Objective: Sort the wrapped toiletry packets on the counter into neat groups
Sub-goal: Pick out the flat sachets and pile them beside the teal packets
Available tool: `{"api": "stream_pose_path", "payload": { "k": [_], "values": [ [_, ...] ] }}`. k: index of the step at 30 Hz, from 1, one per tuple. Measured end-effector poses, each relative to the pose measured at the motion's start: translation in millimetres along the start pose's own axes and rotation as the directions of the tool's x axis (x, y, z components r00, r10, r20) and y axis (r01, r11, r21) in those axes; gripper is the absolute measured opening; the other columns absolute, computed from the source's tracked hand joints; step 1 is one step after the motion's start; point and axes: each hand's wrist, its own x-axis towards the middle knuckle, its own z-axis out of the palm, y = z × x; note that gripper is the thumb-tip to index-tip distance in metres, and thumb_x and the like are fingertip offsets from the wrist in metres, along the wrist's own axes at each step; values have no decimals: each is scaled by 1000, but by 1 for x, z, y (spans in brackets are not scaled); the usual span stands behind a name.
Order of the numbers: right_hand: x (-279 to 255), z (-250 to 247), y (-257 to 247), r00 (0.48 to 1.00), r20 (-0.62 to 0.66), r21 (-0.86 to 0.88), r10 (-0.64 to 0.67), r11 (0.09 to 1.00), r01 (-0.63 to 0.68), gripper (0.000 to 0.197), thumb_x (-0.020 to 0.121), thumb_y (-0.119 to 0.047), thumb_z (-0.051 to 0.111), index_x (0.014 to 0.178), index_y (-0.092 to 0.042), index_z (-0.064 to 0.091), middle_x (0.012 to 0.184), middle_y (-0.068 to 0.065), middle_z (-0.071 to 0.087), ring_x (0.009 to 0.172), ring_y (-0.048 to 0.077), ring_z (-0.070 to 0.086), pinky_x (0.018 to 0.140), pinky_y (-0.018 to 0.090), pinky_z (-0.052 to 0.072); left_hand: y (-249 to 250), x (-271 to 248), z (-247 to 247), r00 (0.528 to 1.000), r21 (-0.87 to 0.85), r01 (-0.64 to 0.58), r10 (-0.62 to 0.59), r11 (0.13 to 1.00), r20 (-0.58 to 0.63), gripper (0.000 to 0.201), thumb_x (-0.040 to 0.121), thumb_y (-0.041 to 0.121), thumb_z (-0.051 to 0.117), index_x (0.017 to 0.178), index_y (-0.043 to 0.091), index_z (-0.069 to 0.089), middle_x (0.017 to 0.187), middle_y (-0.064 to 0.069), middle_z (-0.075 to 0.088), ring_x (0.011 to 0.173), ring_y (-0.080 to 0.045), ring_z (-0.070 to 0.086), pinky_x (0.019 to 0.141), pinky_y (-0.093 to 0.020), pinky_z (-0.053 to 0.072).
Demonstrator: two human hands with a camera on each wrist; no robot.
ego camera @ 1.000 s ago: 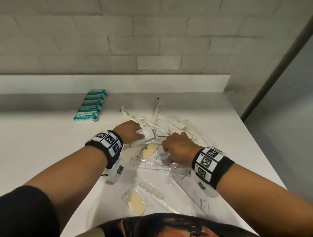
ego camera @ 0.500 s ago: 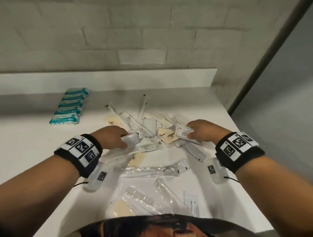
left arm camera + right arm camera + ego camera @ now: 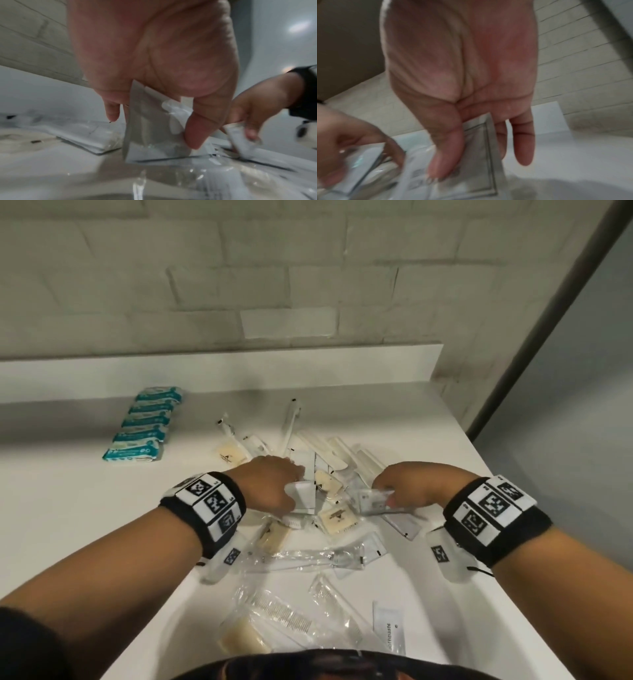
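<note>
A loose pile of clear and white wrapped packets (image 3: 329, 508) lies in the middle of the white counter (image 3: 68, 508). My left hand (image 3: 274, 487) pinches a flat white packet (image 3: 303, 494) between thumb and fingers; the left wrist view shows that same white packet (image 3: 150, 135) standing on edge over the pile. My right hand (image 3: 407, 487) pinches a printed clear sachet (image 3: 371, 498), thumb on top, shown as the sachet (image 3: 471, 162) in the right wrist view. Several cream soap bars in wrappers (image 3: 337, 517) lie between the hands.
Several teal-and-white packets (image 3: 144, 424) sit in a neat row at the back left. A comb packet (image 3: 284, 614), a soap (image 3: 243, 638) and a toothpaste sachet (image 3: 388, 628) lie near the front edge. The counter ends at the right edge (image 3: 513, 525); a brick wall stands behind.
Both hands have drawn closer together over the pile. The right hand moved its sachet toward the left hand, which keeps hold of the white packet.
</note>
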Motion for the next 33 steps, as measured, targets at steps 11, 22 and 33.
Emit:
{"api": "stream_pose_path", "payload": {
  "k": [11, 22, 33],
  "values": [
    [34, -1, -6, 986, -126, 273, 107, 959, -69, 34, 94, -20, 51, 128, -16, 53, 121, 6, 60, 99, 23, 60, 75, 29, 47, -2, 19, -11, 946, -177, 242, -272, 954, -176, 23, 90, 35, 51, 103, 16, 54, 104, -4, 62, 90, -19, 54, 74, -29, 40],
    [50, 3, 1, 905, -165, 278, 393, 899, -339, 68, 70, -44, 77, 121, -11, 46, 116, 8, 53, 103, 26, 58, 84, 37, 51, 38, 43, 10, 946, -173, 296, -313, 940, -83, 70, 75, 27, 77, 129, 11, 35, 107, -7, 53, 90, -23, 58, 72, -30, 48],
    [39, 2, 0, 901, -103, 353, 422, 862, -363, 82, 74, -24, 80, 135, 0, 32, 122, 13, 58, 109, 30, 60, 86, 35, 53, 31, 11, 10, 897, -545, 163, -353, 823, -265, 39, 73, 33, 78, 101, 18, 56, 94, 1, 61, 76, -13, 56, 59, -25, 43]
  ]
}}
